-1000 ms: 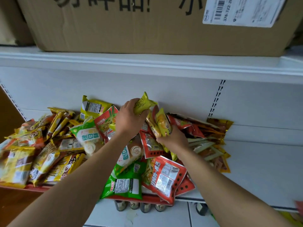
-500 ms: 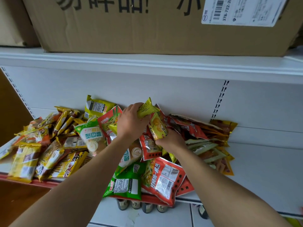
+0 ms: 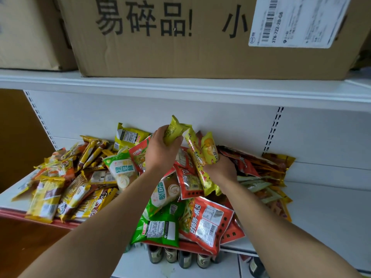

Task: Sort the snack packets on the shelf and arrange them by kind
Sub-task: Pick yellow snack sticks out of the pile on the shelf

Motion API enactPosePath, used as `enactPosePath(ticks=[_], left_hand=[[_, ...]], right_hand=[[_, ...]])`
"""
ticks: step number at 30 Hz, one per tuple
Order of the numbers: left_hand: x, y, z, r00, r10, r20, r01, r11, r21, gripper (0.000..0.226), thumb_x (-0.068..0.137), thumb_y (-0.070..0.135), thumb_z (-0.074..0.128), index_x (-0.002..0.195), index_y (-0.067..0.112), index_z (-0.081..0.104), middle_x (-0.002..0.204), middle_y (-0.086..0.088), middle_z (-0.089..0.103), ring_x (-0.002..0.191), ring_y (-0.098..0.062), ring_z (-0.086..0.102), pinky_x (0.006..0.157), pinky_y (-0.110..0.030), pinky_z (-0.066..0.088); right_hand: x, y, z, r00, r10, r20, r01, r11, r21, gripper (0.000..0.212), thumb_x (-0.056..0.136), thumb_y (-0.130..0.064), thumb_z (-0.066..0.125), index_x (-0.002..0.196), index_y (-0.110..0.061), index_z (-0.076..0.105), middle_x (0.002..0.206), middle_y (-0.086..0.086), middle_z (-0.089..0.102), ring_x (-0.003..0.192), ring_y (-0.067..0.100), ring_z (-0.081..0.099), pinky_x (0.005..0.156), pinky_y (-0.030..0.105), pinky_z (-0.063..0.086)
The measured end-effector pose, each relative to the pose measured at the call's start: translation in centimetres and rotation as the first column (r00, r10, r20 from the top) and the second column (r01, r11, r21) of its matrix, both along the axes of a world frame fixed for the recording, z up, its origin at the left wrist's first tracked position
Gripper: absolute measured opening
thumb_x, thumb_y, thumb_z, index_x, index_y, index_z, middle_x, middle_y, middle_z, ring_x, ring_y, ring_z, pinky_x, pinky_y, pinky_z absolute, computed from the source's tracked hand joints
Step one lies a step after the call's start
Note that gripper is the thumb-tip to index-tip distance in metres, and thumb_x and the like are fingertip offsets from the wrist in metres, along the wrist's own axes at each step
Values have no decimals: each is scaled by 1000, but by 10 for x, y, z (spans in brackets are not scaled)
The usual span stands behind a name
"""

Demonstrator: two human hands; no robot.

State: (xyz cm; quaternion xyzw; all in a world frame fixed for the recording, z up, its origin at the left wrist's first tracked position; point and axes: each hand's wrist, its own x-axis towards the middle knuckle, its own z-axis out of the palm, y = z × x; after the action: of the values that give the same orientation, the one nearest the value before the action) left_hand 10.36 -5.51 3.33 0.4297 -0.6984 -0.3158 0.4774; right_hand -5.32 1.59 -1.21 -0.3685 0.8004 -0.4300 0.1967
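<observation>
— Starting at the fingers of the left hand (image 3: 160, 151)?
— Curled tight round a single yellow packet (image 3: 175, 129), thumb on the side toward the middle. Held upright, top end poking above the knuckles, just in front of the white back panel (image 3: 220, 117).

— And at the right hand (image 3: 222, 169)?
— Closed round the lower ends of a bunch of yellow packets (image 3: 207, 150). Fanned upward, leaning left, close beside the single one. Exact count hard to tell.

— Below the two hands?
— Hovering low over the mixed pile of snack packets (image 3: 186, 181), heaped on the white shelf (image 3: 325, 209) from its left end to about the middle.

— Outward to the front?
— At the front lip: a green packet (image 3: 158, 230) and a red packet (image 3: 206, 223), side by side, printed backs up, both overhanging the edge.

— To the left?
— Pale green bun packets (image 3: 122, 169) first, one partly under the left forearm, then a heap of yellow-and-brown bars (image 3: 68, 191).

— To the right?
— Flat red and gold sachets (image 3: 259, 167), stacked up to the back panel.

— Higher up?
— On the upper shelf (image 3: 180, 85): a big cardboard box (image 3: 160, 57) with black printed characters and a white shipping label (image 3: 297, 21). Beside it on the left, a second box (image 3: 30, 33).

— Underneath?
— Below the shelf edge, tops of dark bottles (image 3: 180, 257) in a row.
</observation>
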Motion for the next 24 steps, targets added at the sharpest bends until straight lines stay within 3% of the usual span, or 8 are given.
enactPosePath(ticks=[3,7,10,13,15,17,20,24], left_hand=[[-2,1,1,998,6,-60,-4,999,35,34,86,42,67,117,31,57,99,0,66,88,-24,65,77,-46,57],[-2,3,-3,998,-7,-63,11,998,62,44,87,43,67,125,27,55,103,1,66,92,-20,65,80,-40,57],[-2,4,0,992,-5,-127,19,993,113,40,88,43,67,122,26,57,96,5,66,85,-13,64,74,-35,55],[-5,2,9,965,20,-261,29,983,182,27,90,42,65,111,26,58,85,10,62,75,-9,58,63,-28,46],[-10,1,17,939,39,-341,57,961,269,23,92,44,61,108,28,56,88,8,60,80,-12,57,64,-28,43],[-15,4,22,920,43,-389,120,915,385,38,93,49,58,122,24,53,102,5,60,92,-15,57,74,-31,46],[-22,11,25,878,-20,-478,299,803,516,74,78,57,72,137,23,42,124,-4,59,113,-29,60,95,-50,50],[-29,18,18,861,-128,-492,403,762,507,87,60,46,89,131,22,44,117,-6,68,103,-29,68,89,-52,55]], right_hand=[[-1,1,3,1000,-30,-7,29,999,-23,14,82,-25,70,90,-23,59,85,-3,61,75,20,57,56,24,38],[0,4,2,999,-14,41,16,998,-64,16,81,-23,71,93,-23,59,86,-3,61,79,21,60,67,30,45],[1,6,5,986,-9,168,32,991,-131,24,80,-19,72,103,-18,65,95,2,67,86,23,64,73,33,52],[2,6,15,927,14,375,78,970,-230,27,77,-17,74,103,-19,67,91,-1,69,82,18,66,64,27,47],[3,9,23,888,78,452,57,959,-278,23,76,-17,75,99,-21,69,89,-2,72,82,17,68,64,28,48],[6,11,29,883,154,443,-6,948,-319,22,75,-19,77,96,-23,71,87,-5,75,83,16,70,69,30,51],[10,15,34,882,272,385,-133,927,-349,19,75,-20,79,91,-28,72,82,-15,75,74,0,70,63,23,47],[8,23,38,881,320,349,-205,923,-326,24,75,-26,80,97,-32,72,85,-20,74,78,-1,69,63,18,44]])
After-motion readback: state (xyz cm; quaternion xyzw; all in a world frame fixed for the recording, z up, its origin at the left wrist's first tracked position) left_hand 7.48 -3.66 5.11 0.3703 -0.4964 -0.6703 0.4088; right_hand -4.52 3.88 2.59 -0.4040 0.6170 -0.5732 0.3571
